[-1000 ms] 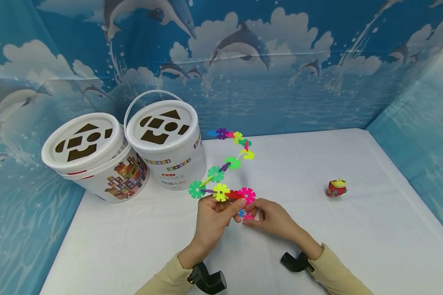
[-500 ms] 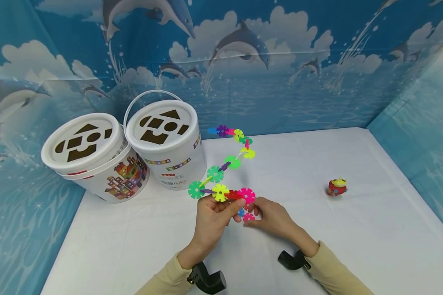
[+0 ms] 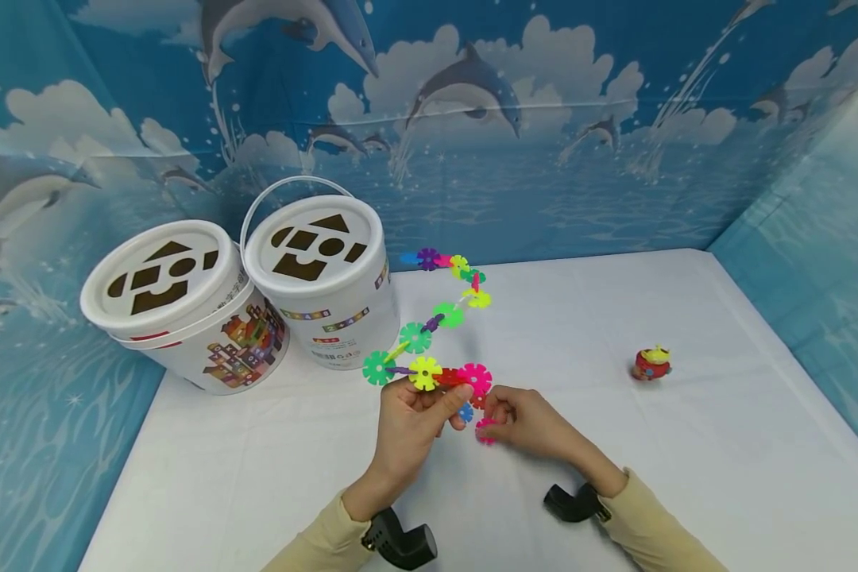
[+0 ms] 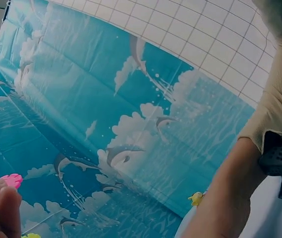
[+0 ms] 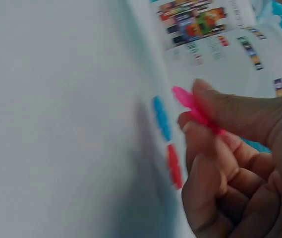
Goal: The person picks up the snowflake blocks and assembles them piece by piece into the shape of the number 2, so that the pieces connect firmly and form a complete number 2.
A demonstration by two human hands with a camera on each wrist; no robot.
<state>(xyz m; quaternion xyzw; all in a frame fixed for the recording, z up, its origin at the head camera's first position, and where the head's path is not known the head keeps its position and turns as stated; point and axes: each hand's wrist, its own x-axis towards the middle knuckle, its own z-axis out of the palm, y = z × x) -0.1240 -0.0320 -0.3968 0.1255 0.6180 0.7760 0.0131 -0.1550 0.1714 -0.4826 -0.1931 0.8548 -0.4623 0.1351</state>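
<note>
My left hand [image 3: 406, 433] grips a long zigzag chain of notched plastic discs near its front end, by the hot-pink disc [image 3: 476, 379] and a red piece. The chain runs back over the white table through green discs [image 3: 416, 338], yellow and purple ones. Below the left fingertips shows a blue disc [image 3: 465, 413]. My right hand [image 3: 532, 421] pinches a separate pink disc [image 5: 183, 96] between thumb and forefinger, a small gap from the blue one. In the right wrist view a red disc [image 5: 174, 166] adjoins the blue. The left wrist view catches only left fingertips [image 4: 9, 208].
Two white lidded buckets, one left [image 3: 157, 318] and one with a raised handle [image 3: 329, 318], stand at the back left. A small red and yellow toy figure [image 3: 652, 363] sits to the right. Dolphin-print cloth [image 3: 543, 183] walls the back and sides.
The lower pink disc has come away from beside the blue disc, shifting slightly right and down with my right fingers. My left hand and the chain stay nearly still.
</note>
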